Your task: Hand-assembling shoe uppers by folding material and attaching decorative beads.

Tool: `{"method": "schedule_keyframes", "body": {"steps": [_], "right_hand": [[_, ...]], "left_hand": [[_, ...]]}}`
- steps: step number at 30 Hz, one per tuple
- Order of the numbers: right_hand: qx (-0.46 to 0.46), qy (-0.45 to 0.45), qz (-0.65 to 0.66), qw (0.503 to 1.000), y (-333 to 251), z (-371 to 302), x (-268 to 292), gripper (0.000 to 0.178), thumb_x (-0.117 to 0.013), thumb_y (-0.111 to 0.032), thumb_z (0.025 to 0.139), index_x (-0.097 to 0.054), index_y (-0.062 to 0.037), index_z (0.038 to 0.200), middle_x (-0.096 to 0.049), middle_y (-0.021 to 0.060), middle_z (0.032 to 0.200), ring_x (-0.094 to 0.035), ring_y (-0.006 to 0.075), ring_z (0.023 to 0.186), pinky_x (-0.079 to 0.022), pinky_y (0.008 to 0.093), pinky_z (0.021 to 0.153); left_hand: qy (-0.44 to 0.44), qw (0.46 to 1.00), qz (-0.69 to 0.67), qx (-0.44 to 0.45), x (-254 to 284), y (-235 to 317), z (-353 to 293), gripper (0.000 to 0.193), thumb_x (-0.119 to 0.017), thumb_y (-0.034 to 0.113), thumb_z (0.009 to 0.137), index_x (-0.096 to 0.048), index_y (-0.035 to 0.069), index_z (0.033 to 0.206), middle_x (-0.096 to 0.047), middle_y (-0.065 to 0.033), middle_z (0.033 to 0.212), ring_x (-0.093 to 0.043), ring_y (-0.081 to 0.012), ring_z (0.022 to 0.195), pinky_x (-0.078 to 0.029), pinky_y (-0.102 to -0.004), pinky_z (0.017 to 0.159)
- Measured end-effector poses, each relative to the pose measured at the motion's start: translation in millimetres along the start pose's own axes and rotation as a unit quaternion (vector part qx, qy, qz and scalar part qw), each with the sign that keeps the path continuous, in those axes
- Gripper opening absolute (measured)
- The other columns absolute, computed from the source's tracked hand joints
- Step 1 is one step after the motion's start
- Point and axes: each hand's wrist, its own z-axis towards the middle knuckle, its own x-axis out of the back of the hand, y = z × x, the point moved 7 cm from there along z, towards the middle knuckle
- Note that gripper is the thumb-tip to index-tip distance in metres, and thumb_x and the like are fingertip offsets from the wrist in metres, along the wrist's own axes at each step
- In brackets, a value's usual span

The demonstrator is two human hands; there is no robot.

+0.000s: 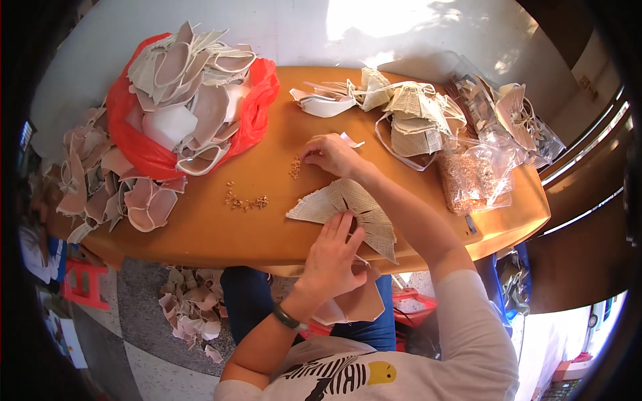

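A fan-shaped, cream woven piece [369,214] with slits along its pleats lies at the table's near edge. My left hand [328,259] rests on it, fingers stretched out over its slits and thumb apart. Below that hand, a pale pink-beige panelled piece [358,301] hangs over my lap; whether it joins the woven one is hidden. Farther up, my right hand [332,155] has its fingertips brought together beside a little pile of small golden-brown bits [295,168]. Anything between those fingertips is too small to make out. More bits [246,202] lie scattered to the left.
The orange-brown table [200,234] carries a red plastic bag [266,83] heaped with panelled pieces, and a loose heap [150,200] at left. Woven pieces [416,120] and a clear bag of golden-brown bits [468,175] sit at right. More pieces [194,307] lie on the floor.
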Motion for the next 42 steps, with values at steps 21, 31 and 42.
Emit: {"method": "schedule_keyframes", "body": {"steps": [21,31,42], "right_hand": [[-0.171,-0.155,0.029,0.973,-9.4,-31.5,9.0,0.017,-0.07,-0.012,0.077,-0.07,-0.0031,0.091,-0.069,0.0117,0.079,-0.066,0.0253,0.075,-0.051,0.0358,0.071],[-0.117,-0.156,0.026,0.98,-26.8,-95.2,20.0,0.012,-0.071,-0.012,0.077,-0.072,-0.0049,0.086,-0.067,0.0101,0.085,-0.064,0.0258,0.082,-0.049,0.0364,0.074],[-0.187,-0.182,-0.011,0.965,-24.0,-85.3,13.9,0.017,-0.072,-0.016,0.072,-0.074,-0.0058,0.085,-0.069,0.0117,0.08,-0.067,0.0269,0.078,-0.052,0.0357,0.07]], "left_hand": [[-0.053,0.997,0.05,0.019,0.5,-7.8,-8.8,0.079,-0.079,0.038,0.061,-0.049,0.013,0.13,-0.036,-0.014,0.148,-0.025,-0.0319,0.142,-0.015,-0.055,0.114],[-0.055,0.998,0.027,0.022,-3.1,-8.1,-8.3,0.08,-0.079,0.038,0.061,-0.048,0.013,0.13,-0.035,-0.0141,0.15,-0.026,-0.0363,0.14,-0.018,-0.057,0.109],[-0.049,0.998,0.036,0.011,-2.0,-8.2,-11.3,0.08,-0.078,0.038,0.062,-0.047,0.014,0.132,-0.033,-0.0168,0.15,-0.024,-0.0361,0.141,-0.018,-0.0553,0.109]]}}
